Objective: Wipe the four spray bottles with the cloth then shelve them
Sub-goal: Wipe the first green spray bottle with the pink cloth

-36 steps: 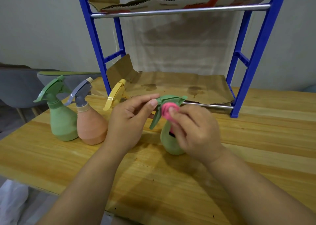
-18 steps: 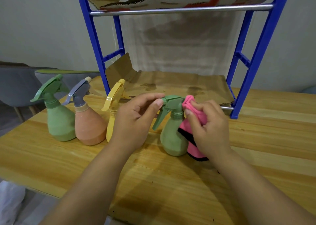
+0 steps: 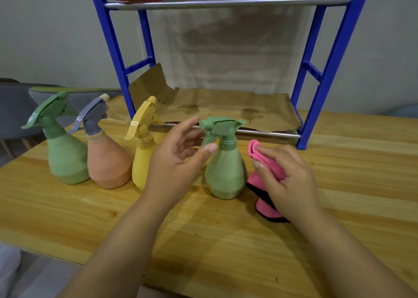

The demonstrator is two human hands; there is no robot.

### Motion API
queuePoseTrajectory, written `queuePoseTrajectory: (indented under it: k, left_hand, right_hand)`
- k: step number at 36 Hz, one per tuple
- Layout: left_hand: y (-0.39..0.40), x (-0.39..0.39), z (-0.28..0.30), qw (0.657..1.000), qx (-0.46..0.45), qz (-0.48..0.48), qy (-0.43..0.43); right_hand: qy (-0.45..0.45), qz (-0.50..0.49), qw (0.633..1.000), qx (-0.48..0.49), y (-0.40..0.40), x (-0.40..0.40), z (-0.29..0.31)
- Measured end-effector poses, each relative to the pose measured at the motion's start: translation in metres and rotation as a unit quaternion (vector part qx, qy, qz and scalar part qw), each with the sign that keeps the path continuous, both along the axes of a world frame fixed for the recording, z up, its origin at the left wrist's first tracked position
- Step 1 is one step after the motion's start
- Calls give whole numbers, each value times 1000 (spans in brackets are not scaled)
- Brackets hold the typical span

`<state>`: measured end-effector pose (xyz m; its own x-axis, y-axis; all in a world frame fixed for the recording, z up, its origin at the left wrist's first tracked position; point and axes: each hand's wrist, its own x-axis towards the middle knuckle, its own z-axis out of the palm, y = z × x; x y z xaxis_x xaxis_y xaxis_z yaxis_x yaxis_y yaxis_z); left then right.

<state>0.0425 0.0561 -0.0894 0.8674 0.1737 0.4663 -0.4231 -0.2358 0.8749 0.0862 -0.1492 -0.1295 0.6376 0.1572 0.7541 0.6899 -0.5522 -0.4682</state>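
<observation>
Four spray bottles stand on the wooden table. At the left are a green bottle, an orange bottle with a grey trigger and a yellow bottle, partly hidden by my left hand. A smaller green bottle stands upright in the middle between my hands. My left hand is open just left of its trigger head, fingers spread, apart from it. My right hand grips a pink cloth just right of that bottle.
A blue shelf rack stands behind the bottles, its lower level lined with brown cardboard and fronted by a metal bar. An upper level also carries cardboard. Grey chairs sit beyond the table's left edge.
My left hand has let go of the green bottle's trigger head and opened. My right hand has drawn the pink cloth off the bottle to its right side.
</observation>
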Motion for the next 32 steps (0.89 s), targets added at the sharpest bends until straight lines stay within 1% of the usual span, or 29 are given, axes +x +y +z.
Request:
queuePoseTrajectory:
  k: [4, 6, 8, 12, 17, 21, 24, 27, 32]
  left_hand:
    - [-7, -4, -22, 996, -23, -17, 86]
    - [-11, -3, -35, 992, 7, -13, 122]
    - [-11, 1, -47, 988, 37, -20, 147]
    - [-10, 14, -52, 977, 126, -38, 166]
    - [-10, 22, -47, 977, 125, -44, 169]
    - [-12, 23, -42, 980, 82, -49, 174]
    - [-16, 24, -33, 978, -3, -90, 188]
    - [-18, 22, -19, 969, -75, -136, 192]
    - [-20, 25, -13, 970, -86, -150, 172]
  right_hand:
    - [56, 2, 998, 40, 0, -3, -1]
    - [71, -2, 996, 51, 1, -3, -1]
    - [57, -7, 997, 49, 1, -2, -2]
    - [29, -3, 998, 53, 3, -1, -6]
    - [34, 5, 998, 59, 5, -1, -8]
    - [57, 5, 995, 76, 4, -2, -7]
    - [74, 3, 993, 91, 4, -4, -6]
    - [65, 0, 992, 105, 3, -6, -1]
    - [14, 8, 993, 119, 3, -11, 6]
